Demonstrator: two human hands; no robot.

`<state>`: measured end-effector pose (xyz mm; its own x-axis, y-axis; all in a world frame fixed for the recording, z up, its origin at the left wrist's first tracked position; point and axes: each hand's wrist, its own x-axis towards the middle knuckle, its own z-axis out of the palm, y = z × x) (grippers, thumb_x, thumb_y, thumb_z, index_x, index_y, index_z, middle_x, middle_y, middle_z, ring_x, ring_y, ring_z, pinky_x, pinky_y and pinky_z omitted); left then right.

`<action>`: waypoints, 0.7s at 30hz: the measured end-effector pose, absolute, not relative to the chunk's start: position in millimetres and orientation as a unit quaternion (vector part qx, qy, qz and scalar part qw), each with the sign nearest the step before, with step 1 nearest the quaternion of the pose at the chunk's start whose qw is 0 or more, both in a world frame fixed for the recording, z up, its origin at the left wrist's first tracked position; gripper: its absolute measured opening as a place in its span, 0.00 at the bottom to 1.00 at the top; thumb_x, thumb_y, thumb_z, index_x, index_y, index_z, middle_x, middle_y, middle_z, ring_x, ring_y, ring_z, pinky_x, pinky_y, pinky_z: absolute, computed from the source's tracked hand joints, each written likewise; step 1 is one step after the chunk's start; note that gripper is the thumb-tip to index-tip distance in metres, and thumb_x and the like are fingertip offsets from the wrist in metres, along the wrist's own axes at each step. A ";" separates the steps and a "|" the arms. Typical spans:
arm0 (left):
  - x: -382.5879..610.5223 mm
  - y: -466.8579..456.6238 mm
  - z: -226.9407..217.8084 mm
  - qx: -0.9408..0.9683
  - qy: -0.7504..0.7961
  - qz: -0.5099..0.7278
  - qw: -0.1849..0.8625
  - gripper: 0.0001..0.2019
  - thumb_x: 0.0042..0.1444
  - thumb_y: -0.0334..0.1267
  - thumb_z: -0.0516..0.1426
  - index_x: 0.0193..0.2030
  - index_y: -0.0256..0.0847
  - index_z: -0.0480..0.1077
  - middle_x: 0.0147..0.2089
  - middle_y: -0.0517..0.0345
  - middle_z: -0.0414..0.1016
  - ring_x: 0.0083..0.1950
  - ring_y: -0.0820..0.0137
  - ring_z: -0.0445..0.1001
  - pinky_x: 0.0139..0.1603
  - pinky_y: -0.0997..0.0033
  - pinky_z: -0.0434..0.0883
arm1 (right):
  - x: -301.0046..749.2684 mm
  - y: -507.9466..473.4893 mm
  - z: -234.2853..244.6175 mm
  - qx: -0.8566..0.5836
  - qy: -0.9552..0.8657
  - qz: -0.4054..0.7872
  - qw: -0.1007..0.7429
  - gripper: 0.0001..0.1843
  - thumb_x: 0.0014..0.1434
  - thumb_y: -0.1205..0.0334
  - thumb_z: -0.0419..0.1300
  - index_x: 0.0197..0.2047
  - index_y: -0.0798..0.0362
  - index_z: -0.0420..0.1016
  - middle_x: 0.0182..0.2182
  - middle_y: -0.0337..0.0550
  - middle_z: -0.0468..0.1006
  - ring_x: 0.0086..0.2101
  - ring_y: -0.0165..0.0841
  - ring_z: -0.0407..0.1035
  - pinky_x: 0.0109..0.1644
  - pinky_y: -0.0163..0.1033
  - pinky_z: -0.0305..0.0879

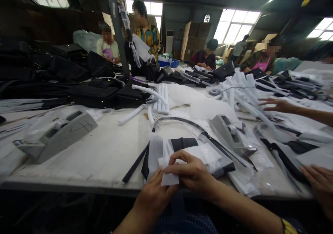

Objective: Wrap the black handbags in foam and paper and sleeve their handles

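My left hand (153, 194) and my right hand (191, 171) meet at the near edge of the table (104, 150). Both pinch a small piece of white wrapping paper (169, 178) that lies over a dark bag strap (182, 144). My right hand's fingers curl over the top of the paper, and my left hand's fingers grip its lower edge. The strap's thin black end (135, 166) runs out to the left. A clear plastic sleeve (210, 156) lies right beside my right hand.
Grey tape dispensers stand at left (57, 133) and just right of my hands (229, 131). White foam tubes (161, 98) and black bags (104, 92) fill the far table. Another person's hands show at right (278, 105) (319, 183). Several people work across the table.
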<state>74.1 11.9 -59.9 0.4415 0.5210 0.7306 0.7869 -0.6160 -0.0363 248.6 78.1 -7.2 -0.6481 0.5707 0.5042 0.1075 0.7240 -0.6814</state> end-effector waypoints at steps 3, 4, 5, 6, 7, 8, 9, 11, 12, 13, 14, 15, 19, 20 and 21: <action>70.2 14.0 -57.7 -0.833 -0.368 -0.368 0.188 0.15 0.70 0.32 0.46 0.50 0.35 0.73 0.46 0.48 0.81 0.50 0.65 0.80 0.55 0.63 0.77 | 254.5 73.5 -21.8 -0.176 -0.844 0.324 0.389 0.19 0.62 0.75 0.58 0.51 0.49 0.81 0.40 0.47 0.75 0.40 0.32 0.73 0.44 0.35 0.73; 69.2 14.6 -57.9 -0.832 -0.365 -0.372 0.191 0.15 0.70 0.32 0.46 0.49 0.34 0.73 0.45 0.48 0.82 0.49 0.65 0.80 0.55 0.63 0.77 | 255.8 73.3 -24.2 -0.170 -0.843 0.326 0.393 0.19 0.63 0.75 0.58 0.52 0.49 0.81 0.41 0.47 0.75 0.41 0.32 0.73 0.45 0.36 0.73; 68.4 15.3 -58.7 -0.829 -0.366 -0.375 0.195 0.14 0.70 0.31 0.46 0.48 0.33 0.73 0.44 0.47 0.82 0.49 0.65 0.81 0.55 0.64 0.78 | 257.0 73.3 -25.6 -0.166 -0.842 0.327 0.397 0.19 0.63 0.74 0.58 0.53 0.48 0.81 0.41 0.47 0.76 0.41 0.32 0.73 0.46 0.37 0.73; 67.7 16.1 -59.8 -0.825 -0.371 -0.378 0.198 0.14 0.70 0.31 0.46 0.48 0.32 0.73 0.44 0.47 0.82 0.49 0.64 0.81 0.54 0.64 0.78 | 258.1 73.3 -26.4 -0.164 -0.841 0.326 0.400 0.20 0.63 0.74 0.58 0.53 0.47 0.80 0.42 0.47 0.76 0.42 0.33 0.73 0.47 0.37 0.73; 67.2 16.9 -61.2 -0.820 -0.376 -0.383 0.198 0.14 0.70 0.32 0.46 0.48 0.32 0.72 0.44 0.46 0.82 0.50 0.64 0.80 0.55 0.64 0.78 | 259.0 73.3 -26.7 -0.163 -0.841 0.322 0.402 0.19 0.64 0.73 0.59 0.54 0.46 0.80 0.42 0.47 0.76 0.42 0.33 0.73 0.47 0.38 0.73; 66.7 17.7 -62.7 -0.817 -0.380 -0.388 0.194 0.14 0.70 0.32 0.46 0.49 0.33 0.72 0.45 0.46 0.81 0.51 0.64 0.80 0.55 0.65 0.78 | 259.9 73.0 -26.8 -0.163 -0.843 0.317 0.403 0.20 0.64 0.73 0.59 0.54 0.46 0.80 0.42 0.47 0.75 0.43 0.33 0.73 0.48 0.39 0.73; 66.2 18.5 -64.3 -0.815 -0.384 -0.393 0.186 0.13 0.70 0.32 0.46 0.49 0.33 0.72 0.46 0.46 0.81 0.52 0.64 0.80 0.56 0.65 0.77 | 260.6 72.4 -27.1 -0.165 -0.846 0.310 0.402 0.20 0.64 0.73 0.59 0.55 0.45 0.79 0.42 0.47 0.75 0.43 0.34 0.73 0.48 0.39 0.73; 65.2 19.4 -67.4 -0.810 -0.391 -0.403 0.169 0.12 0.70 0.31 0.47 0.50 0.34 0.71 0.49 0.47 0.80 0.54 0.65 0.79 0.57 0.66 0.77 | 261.5 70.3 -28.1 -0.167 -0.852 0.295 0.400 0.21 0.64 0.73 0.57 0.56 0.46 0.78 0.43 0.48 0.75 0.44 0.34 0.73 0.47 0.40 0.73; 64.8 19.2 -69.2 -0.808 -0.396 -0.406 0.161 0.12 0.70 0.31 0.48 0.50 0.35 0.71 0.50 0.47 0.80 0.55 0.65 0.78 0.57 0.66 0.77 | 261.7 68.9 -29.0 -0.168 -0.855 0.287 0.398 0.22 0.64 0.73 0.57 0.57 0.46 0.77 0.44 0.48 0.75 0.44 0.34 0.73 0.47 0.40 0.74; 64.5 18.5 -71.2 -0.804 -0.404 -0.409 0.155 0.11 0.69 0.31 0.49 0.50 0.35 0.71 0.50 0.47 0.80 0.55 0.65 0.78 0.57 0.66 0.77 | 261.7 67.2 -30.1 -0.171 -0.858 0.278 0.397 0.23 0.64 0.73 0.56 0.58 0.46 0.76 0.44 0.48 0.76 0.44 0.34 0.73 0.47 0.40 0.74; 64.4 17.4 -73.5 -0.797 -0.412 -0.415 0.151 0.10 0.69 0.31 0.50 0.50 0.36 0.71 0.50 0.47 0.79 0.55 0.65 0.78 0.56 0.66 0.77 | 261.6 65.4 -31.3 -0.173 -0.861 0.268 0.395 0.24 0.64 0.74 0.55 0.60 0.46 0.75 0.44 0.49 0.76 0.44 0.34 0.73 0.47 0.40 0.74; 64.4 16.0 -76.1 -0.789 -0.422 -0.421 0.148 0.10 0.69 0.31 0.50 0.50 0.36 0.71 0.50 0.47 0.79 0.55 0.65 0.78 0.55 0.67 0.77 | 261.4 63.5 -32.5 -0.175 -0.865 0.256 0.394 0.25 0.64 0.74 0.54 0.61 0.46 0.74 0.45 0.49 0.77 0.44 0.35 0.73 0.47 0.40 0.74; 66.3 10.8 -85.8 -0.760 -0.447 -0.449 0.144 0.08 0.67 0.33 0.53 0.49 0.37 0.70 0.55 0.46 0.75 0.58 0.65 0.76 0.56 0.67 0.77 | 260.0 57.7 -36.8 -0.181 -0.870 0.203 0.411 0.25 0.65 0.73 0.53 0.62 0.46 0.72 0.44 0.48 0.77 0.44 0.36 0.73 0.47 0.42 0.75; 66.9 10.5 -87.4 -0.755 -0.449 -0.457 0.141 0.07 0.67 0.33 0.53 0.48 0.37 0.70 0.58 0.44 0.73 0.60 0.64 0.74 0.58 0.66 0.76 | 259.4 57.0 -37.9 -0.180 -0.871 0.193 0.415 0.25 0.65 0.73 0.53 0.62 0.46 0.72 0.43 0.48 0.78 0.44 0.36 0.73 0.47 0.42 0.75; 67.5 10.5 -88.5 -0.751 -0.450 -0.465 0.134 0.06 0.67 0.32 0.54 0.48 0.37 0.70 0.61 0.43 0.71 0.63 0.63 0.71 0.59 0.64 0.76 | 258.6 56.6 -39.3 -0.178 -0.872 0.183 0.418 0.25 0.65 0.73 0.53 0.61 0.46 0.72 0.42 0.48 0.78 0.44 0.36 0.73 0.47 0.43 0.75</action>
